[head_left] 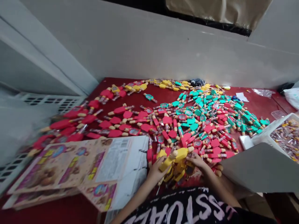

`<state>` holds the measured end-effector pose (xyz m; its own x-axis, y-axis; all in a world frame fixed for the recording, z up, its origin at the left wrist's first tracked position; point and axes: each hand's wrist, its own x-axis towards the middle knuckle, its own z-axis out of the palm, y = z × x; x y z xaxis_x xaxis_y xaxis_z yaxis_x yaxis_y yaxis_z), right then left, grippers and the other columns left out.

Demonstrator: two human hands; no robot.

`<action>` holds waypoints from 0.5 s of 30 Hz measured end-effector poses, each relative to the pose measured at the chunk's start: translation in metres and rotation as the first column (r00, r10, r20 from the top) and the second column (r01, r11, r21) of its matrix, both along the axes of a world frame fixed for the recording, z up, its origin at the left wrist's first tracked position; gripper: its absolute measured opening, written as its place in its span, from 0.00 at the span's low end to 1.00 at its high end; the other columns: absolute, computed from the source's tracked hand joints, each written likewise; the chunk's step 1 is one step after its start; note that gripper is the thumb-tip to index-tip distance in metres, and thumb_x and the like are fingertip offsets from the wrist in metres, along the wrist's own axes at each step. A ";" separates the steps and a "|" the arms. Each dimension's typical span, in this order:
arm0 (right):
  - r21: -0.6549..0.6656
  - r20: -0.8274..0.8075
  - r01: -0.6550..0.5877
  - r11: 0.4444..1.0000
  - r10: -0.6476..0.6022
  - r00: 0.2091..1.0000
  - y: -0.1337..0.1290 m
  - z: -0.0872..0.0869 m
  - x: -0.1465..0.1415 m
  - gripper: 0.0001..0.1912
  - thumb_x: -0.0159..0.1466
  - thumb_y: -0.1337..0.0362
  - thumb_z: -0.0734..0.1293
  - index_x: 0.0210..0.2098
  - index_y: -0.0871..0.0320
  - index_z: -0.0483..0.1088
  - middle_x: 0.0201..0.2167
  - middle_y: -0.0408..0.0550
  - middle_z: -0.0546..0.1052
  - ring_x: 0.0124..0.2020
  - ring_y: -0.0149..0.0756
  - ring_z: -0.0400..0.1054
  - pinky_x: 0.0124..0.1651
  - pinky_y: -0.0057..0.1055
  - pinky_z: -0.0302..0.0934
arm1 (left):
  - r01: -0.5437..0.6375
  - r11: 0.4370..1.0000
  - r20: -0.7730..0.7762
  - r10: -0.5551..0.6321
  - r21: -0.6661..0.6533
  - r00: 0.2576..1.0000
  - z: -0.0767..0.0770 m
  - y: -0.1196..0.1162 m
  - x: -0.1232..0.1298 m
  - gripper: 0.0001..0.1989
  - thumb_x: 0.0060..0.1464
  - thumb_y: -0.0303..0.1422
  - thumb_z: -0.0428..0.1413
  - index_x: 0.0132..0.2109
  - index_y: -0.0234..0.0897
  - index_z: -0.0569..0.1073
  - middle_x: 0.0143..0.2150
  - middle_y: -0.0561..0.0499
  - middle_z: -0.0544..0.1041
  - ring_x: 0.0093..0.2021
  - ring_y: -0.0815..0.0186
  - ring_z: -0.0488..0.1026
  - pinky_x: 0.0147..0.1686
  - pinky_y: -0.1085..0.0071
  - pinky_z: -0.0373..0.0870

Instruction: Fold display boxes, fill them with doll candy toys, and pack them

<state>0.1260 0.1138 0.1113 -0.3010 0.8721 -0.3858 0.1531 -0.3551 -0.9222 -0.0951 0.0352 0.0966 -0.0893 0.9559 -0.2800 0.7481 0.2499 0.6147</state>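
My left hand (157, 170) is closed around a yellow plastic toy (165, 164) with a tan knob at its end. Close by on the right, the fingers of my right hand (198, 161) are bent in at the tan tip of another yellow toy (181, 153); whether they grip this one or a neighbour, I cannot tell. Under and between both hands lie several more yellow toys (179, 176), partly hidden. Just beyond spreads a heap of similar red toys (168, 119) and green toys (202, 102), many with clear tubes attached.
Printed flat cardboard boxes (93, 168) are stacked at left on the red table (130, 102). A white bin (268, 132) of small clear tubes stands at right, behind a grey panel (254, 168). More yellow toys (167, 83) lie along the wall. White perforated crates (42, 100) stand far left.
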 end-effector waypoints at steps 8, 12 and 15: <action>0.204 0.261 0.308 0.929 -0.355 0.898 -0.013 -0.056 -0.016 0.26 0.54 0.48 0.66 0.45 0.57 0.62 0.44 0.54 0.70 0.47 0.45 0.65 0.51 0.41 0.61 | 0.047 0.993 -0.223 -0.070 -0.106 0.972 -0.028 -0.011 0.008 0.19 0.53 0.28 0.53 0.53 0.38 0.68 0.54 0.44 0.70 0.51 0.55 0.71 0.48 0.63 0.67; 0.282 0.294 0.353 0.892 -0.431 0.853 -0.013 -0.066 -0.029 0.29 0.57 0.50 0.63 0.51 0.62 0.58 0.54 0.65 0.61 0.57 0.51 0.56 0.59 0.47 0.53 | 0.082 0.988 -0.313 -0.120 -0.133 0.942 -0.037 -0.014 0.005 0.29 0.49 0.19 0.50 0.59 0.40 0.65 0.58 0.44 0.68 0.54 0.56 0.68 0.52 0.63 0.66; 0.308 0.302 0.357 0.882 -0.447 0.842 -0.012 -0.064 -0.031 0.27 0.59 0.51 0.60 0.52 0.63 0.57 0.55 0.67 0.61 0.59 0.52 0.54 0.60 0.50 0.50 | 0.081 0.989 -0.358 -0.121 -0.125 0.926 -0.037 -0.016 -0.002 0.38 0.47 0.20 0.54 0.65 0.45 0.58 0.68 0.45 0.54 0.58 0.54 0.65 0.55 0.62 0.65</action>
<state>0.0951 0.1022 0.0473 0.2139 0.9620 -0.1699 0.3749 -0.2415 -0.8951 -0.0974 0.0189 0.0596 -0.1087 0.9316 -0.3467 0.9397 0.2100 0.2698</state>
